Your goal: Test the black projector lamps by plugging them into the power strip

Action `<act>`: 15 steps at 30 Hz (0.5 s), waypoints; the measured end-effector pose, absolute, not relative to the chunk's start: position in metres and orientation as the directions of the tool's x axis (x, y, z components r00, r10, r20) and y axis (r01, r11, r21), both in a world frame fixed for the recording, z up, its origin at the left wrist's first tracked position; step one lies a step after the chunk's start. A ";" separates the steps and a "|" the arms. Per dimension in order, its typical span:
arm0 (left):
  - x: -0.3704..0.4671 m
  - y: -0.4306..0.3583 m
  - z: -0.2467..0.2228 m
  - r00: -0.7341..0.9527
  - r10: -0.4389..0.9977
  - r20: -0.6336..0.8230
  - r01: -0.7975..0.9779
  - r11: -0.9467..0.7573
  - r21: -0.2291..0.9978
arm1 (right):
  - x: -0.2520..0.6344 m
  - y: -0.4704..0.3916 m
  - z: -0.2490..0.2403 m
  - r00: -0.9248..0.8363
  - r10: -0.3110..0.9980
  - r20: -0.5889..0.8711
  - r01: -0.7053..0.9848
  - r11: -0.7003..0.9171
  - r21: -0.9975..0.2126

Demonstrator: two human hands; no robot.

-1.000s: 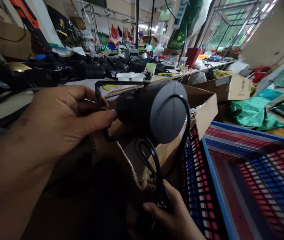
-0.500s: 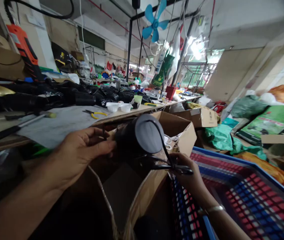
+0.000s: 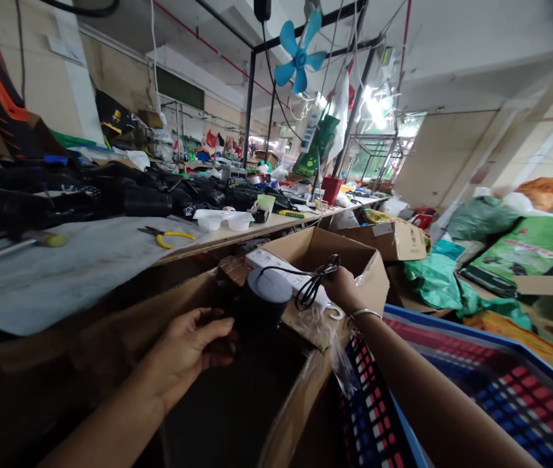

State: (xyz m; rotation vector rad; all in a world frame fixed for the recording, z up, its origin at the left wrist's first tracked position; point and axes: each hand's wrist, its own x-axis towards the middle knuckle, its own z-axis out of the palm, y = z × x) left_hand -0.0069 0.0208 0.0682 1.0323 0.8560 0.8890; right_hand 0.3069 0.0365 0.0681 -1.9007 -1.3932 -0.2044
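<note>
The cylinder [image 3: 260, 312] is over or in the carton [image 3: 300, 400], its cord [image 3: 314, 284] already looped; whether it's set down, I cannot tell. At its three o'clock the right hand [image 3: 340, 288] grips the cord; at eight, the left hand's [image 3: 197, 341] hold is unclear.

Left arm [image 3: 125, 409] angles up from below, left hand [image 3: 195, 351] half-curled, thumb [image 3: 216, 330] stretched out above the bent fingers [image 3: 220, 358]! And look at the right arm [image 3: 432, 377], slanting inward, reaching farther forward, right hand [image 3: 342, 286] bunched in a snug grip.
</note>
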 end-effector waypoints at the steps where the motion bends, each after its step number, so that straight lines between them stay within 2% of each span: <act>1: -0.004 0.023 0.063 0.396 0.903 -0.167 -0.201 0.263 0.944 | 0.308 0.041 0.067 0.389 0.761 0.519 0.878 -0.137 -0.458; 8: 0.006 0.036 0.033 0.416 0.886 -0.205 -0.225 0.319 0.921 | 0.311 0.056 0.062 0.342 0.805 0.485 0.916 -0.171 -0.362; 15: 0.018 0.048 0.031 0.459 0.869 -0.183 -0.259 0.328 0.908 | 0.316 0.058 0.041 0.411 0.782 0.468 0.846 -0.136 -0.516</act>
